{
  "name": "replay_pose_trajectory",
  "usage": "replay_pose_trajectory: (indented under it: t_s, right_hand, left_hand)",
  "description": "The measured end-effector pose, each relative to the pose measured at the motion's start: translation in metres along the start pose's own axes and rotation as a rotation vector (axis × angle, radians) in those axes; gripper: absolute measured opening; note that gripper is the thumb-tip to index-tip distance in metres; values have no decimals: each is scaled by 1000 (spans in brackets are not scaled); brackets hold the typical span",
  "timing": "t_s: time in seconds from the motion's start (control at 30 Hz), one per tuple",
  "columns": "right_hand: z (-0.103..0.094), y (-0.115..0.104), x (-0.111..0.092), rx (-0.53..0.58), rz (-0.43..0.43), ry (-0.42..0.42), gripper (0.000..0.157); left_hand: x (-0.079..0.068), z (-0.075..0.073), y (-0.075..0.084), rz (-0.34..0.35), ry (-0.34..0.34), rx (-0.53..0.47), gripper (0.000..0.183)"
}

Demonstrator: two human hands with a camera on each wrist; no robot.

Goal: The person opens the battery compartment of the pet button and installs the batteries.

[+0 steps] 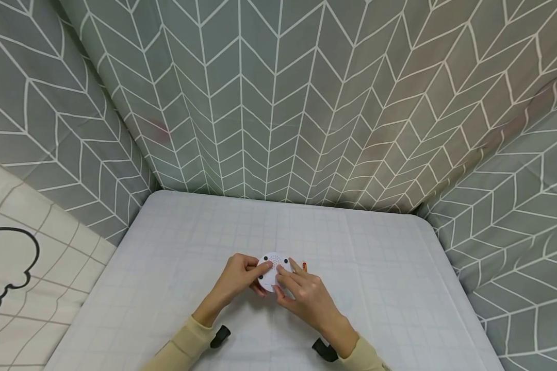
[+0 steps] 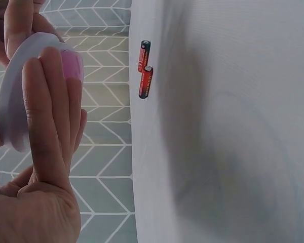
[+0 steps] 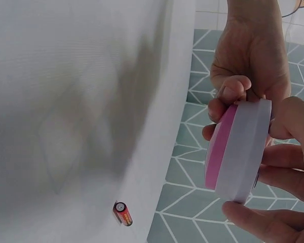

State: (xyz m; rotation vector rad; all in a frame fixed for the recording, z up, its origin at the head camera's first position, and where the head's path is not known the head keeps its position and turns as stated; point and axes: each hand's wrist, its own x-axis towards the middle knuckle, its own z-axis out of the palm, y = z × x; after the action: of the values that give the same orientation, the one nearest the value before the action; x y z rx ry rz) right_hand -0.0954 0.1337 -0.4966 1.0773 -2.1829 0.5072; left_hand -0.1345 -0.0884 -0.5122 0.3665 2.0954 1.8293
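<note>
A round white plastic device [image 1: 269,280] with a pink underside is held between both hands, above the table. Its upturned white face has a cluster of small holes and several black round feet. My left hand [image 1: 238,278] grips its left edge, thumb on the white face and fingers beneath, against the pink side [image 2: 72,65]. My right hand [image 1: 308,296] holds the right part, a finger and the thumb at its rim and other fingertips on the face. In the right wrist view the device [image 3: 243,152] stands edge-on. What the right fingertips touch is partly hidden.
Two red and black batteries [image 2: 145,76] lie on the white-covered table [image 1: 190,232], just beyond the right hand. Patterned grey curtains [image 1: 278,103] enclose the table's back and sides. A black wrist-worn piece [image 1: 325,350] sits at each sleeve.
</note>
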Motion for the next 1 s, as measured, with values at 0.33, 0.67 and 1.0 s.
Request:
replay_pose_trajectory:
  t_s: [0.33, 0.67, 1.0]
  right_hand:
    - [2, 0, -2, 6, -5, 16, 19]
    - [1, 4, 0, 40, -22, 86, 17]
    - [1, 4, -4, 61, 19, 79, 18]
  left_hand:
    - [-1, 1, -2, -7, 4, 3, 41]
    - [0, 3, -2, -7, -6, 6, 42]
    - [-1, 2, -4, -24, 7, -12, 42]
